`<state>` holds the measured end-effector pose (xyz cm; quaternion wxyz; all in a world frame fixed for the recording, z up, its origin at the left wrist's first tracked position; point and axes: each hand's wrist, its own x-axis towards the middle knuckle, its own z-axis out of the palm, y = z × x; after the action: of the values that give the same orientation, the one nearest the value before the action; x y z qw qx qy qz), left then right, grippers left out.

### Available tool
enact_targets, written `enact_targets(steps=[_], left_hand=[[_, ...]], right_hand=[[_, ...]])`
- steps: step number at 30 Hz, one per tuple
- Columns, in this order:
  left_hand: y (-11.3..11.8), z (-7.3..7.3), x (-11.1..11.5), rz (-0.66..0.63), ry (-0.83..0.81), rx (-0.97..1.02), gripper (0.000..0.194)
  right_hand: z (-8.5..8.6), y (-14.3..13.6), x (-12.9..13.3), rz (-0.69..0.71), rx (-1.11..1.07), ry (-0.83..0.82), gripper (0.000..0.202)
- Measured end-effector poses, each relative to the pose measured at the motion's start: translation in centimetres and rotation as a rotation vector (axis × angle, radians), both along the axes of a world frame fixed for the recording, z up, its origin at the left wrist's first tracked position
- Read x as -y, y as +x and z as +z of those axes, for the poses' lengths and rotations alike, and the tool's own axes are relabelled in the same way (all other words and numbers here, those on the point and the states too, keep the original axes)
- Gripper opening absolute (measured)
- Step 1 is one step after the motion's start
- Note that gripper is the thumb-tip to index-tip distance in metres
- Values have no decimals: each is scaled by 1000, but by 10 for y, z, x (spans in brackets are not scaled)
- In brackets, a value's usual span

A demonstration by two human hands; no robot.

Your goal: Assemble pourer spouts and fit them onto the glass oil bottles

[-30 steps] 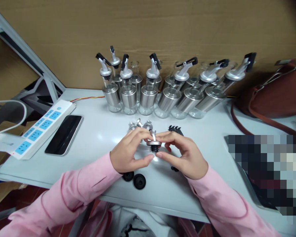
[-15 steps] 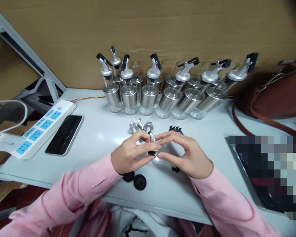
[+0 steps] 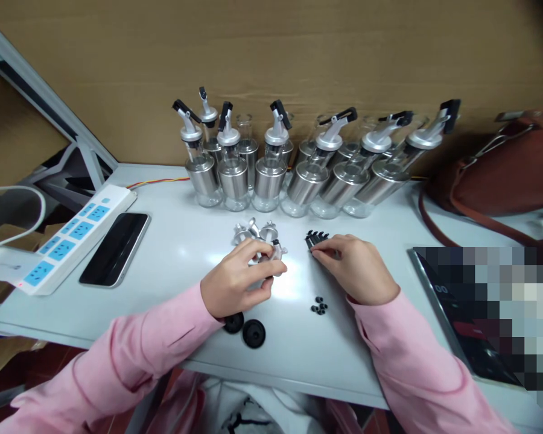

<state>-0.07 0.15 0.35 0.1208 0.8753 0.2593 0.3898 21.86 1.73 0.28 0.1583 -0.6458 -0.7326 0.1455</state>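
Pinching a silver spout (image 3: pixel 277 251) between thumb and fingers, the left hand (image 3: pixel 235 278) hovered centrally; the nearly closed right hand (image 3: pixel 366 271) touched black levers (image 3: pixel 317 237), any grip impossible to tell. On the far side, glass bottles (image 3: pixel 233 181) stood in rows, pourers (image 3: pixel 228 137) seated in the front row's necks.

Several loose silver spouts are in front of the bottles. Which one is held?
The spout pinched in the left hand; the other spouts sit clustered just beyond it, unheld.
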Motion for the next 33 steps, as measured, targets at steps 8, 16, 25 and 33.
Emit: enact_targets(steps=[8, 16, 25, 33], left_hand=[[1, 1, 0, 44, -6, -19, 22], [-1, -2, 0, 46, -40, 28, 31], [-1, -3, 2, 113, -90, 0, 53], [0, -1, 1, 113, -66, -82, 46]], right_hand=[[5, -6, 4, 212, -165, -144, 15], [6, -13, 6, 90, -129, -251, 5], [0, -18, 9, 85, -100, -132, 11], [-3, -20, 9, 201, -181, -96, 17]])
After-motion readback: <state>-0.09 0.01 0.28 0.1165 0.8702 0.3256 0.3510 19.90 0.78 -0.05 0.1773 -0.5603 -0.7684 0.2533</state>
